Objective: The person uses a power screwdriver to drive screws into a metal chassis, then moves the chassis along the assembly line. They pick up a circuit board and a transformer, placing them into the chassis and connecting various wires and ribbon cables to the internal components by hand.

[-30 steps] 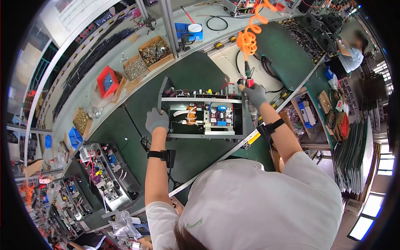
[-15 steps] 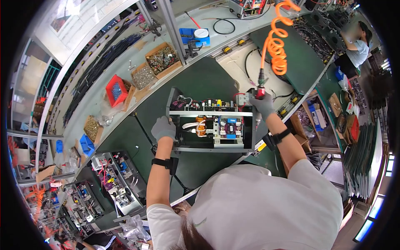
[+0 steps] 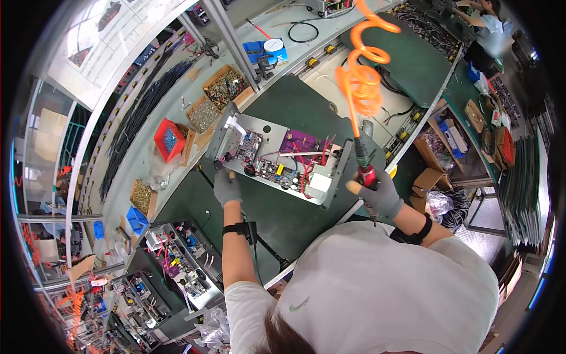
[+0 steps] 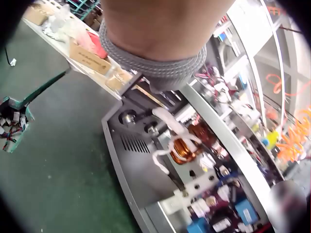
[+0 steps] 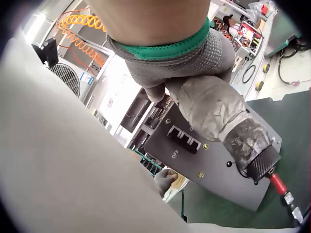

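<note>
An open metal chassis (image 3: pixel 283 154) with circuit boards and a purple board lies at a slant on the green mat in the head view. At its left end the gloved left hand (image 3: pixel 227 187) grips the edge, fingertips partly hidden. The gloved right hand (image 3: pixel 380 194) holds a red power screwdriver (image 3: pixel 366 175) just off the chassis's right end. Copper coils (image 4: pixel 184 149) and blue parts show inside the chassis in the left wrist view. A dark end panel (image 5: pixel 214 165) marked OFF is below the right hand (image 5: pixel 209 102) in the right wrist view.
An orange coiled hose (image 3: pixel 361 88) hangs down to the screwdriver. Along the left stand a red bin (image 3: pixel 169 140), a blue bin (image 3: pixel 137 219) and boxes of small parts (image 3: pixel 226 87). Another chassis (image 3: pixel 183 265) lies at lower left; a metal post (image 3: pixel 230 41) rises behind.
The chassis has tipped and turned, its circuit-board side now facing up and its right end lower. The right hand has moved down and off its corner with the screwdriver; the left hand still grips the left end.
</note>
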{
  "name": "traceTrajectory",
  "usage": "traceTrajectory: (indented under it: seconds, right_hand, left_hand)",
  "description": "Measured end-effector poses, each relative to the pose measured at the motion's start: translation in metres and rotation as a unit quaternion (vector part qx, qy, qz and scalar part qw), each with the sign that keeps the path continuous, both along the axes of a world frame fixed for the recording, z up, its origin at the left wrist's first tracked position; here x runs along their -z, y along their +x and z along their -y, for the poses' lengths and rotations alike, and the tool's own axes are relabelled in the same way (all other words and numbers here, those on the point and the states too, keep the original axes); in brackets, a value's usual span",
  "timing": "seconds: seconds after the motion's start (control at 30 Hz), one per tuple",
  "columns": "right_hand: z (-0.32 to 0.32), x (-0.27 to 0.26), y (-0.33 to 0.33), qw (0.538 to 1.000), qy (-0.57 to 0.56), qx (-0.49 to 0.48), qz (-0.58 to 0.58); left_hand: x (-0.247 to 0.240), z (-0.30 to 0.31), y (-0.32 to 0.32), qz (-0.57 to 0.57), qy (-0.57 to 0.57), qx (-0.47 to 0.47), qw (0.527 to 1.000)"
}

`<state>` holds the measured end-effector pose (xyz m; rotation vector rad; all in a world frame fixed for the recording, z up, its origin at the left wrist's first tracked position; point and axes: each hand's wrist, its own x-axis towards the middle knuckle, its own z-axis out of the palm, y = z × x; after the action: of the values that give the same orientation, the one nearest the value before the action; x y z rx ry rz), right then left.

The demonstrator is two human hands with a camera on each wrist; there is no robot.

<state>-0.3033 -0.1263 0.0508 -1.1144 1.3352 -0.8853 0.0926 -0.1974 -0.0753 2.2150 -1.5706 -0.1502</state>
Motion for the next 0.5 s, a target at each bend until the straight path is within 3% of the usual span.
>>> traceTrajectory:
  seconds: [0.1, 0.13, 0.3, 0.37, 0.43, 0.5]
  right_hand:
    - [0.003, 0.002, 0.012, 0.999, 0.023, -0.002, -0.047]
    - [0.006, 0.001, 0.016, 0.997, 0.009, -0.007, -0.077]
    - [0.013, 0.006, 0.028, 0.987, -0.042, 0.015, -0.152]
    - [0.014, 0.006, 0.032, 0.992, -0.047, 0.022, -0.118]
    - [0.014, -0.004, 0.035, 0.998, -0.024, 0.053, -0.016]
    - [0.016, 0.002, 0.033, 0.999, -0.016, 0.048, -0.010]
  left_hand:
    - [-0.007, -0.013, -0.017, -0.093, 0.044, -0.043, 0.994]
    - [-0.013, -0.017, -0.022, -0.122, 0.111, -0.053, 0.985]
    - [0.008, -0.072, -0.080, -0.269, 0.116, -0.001, 0.956]
    - [0.011, -0.085, -0.113, -0.324, 0.182, 0.001, 0.928]
    - [-0.023, -0.085, -0.145, -0.305, 0.175, 0.038, 0.935]
    - [-0.016, -0.082, -0.156, -0.290, 0.175, 0.014, 0.941]
